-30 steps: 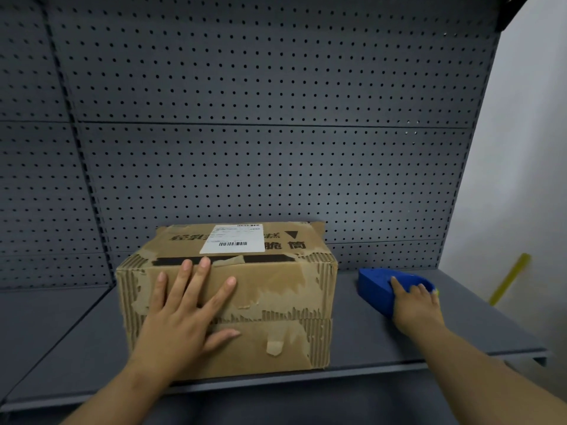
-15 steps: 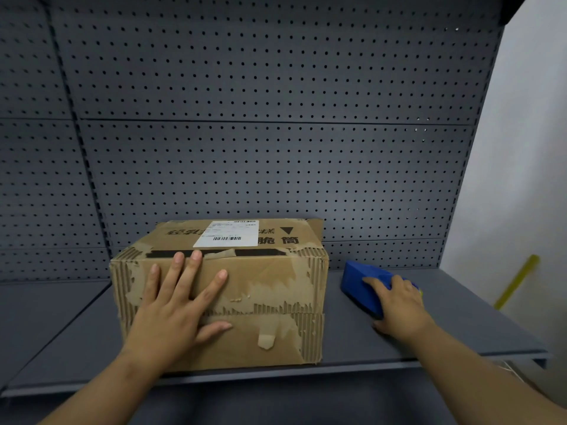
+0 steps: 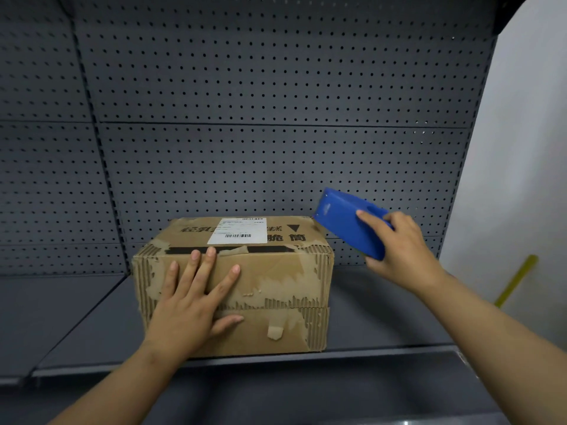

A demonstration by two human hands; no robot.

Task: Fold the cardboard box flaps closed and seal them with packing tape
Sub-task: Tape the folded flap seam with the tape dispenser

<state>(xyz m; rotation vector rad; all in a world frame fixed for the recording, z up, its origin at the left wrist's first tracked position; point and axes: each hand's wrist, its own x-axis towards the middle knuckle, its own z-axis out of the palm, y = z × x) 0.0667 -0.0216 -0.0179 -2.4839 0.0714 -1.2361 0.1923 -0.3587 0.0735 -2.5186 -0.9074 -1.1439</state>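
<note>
One cardboard box (image 3: 245, 280) is set on the grey shelf (image 3: 368, 317), in front of the wall of little holes (image 3: 276, 87). Its top flaps are folded shut, and a white label (image 3: 237, 230) is stuck on top. The left hand (image 3: 190, 305) is laid flat on the front of the box — fingers spread wide, nothing gripped. A blue tape holder (image 3: 346, 222) is held tight in the right hand (image 3: 399, 250), up in the air — its front end just by the box's top right corner.

Grey pegboard backing (image 3: 276, 87), grey metal shelf (image 3: 383, 317) — pale wall (image 3: 521, 148) rightward.
</note>
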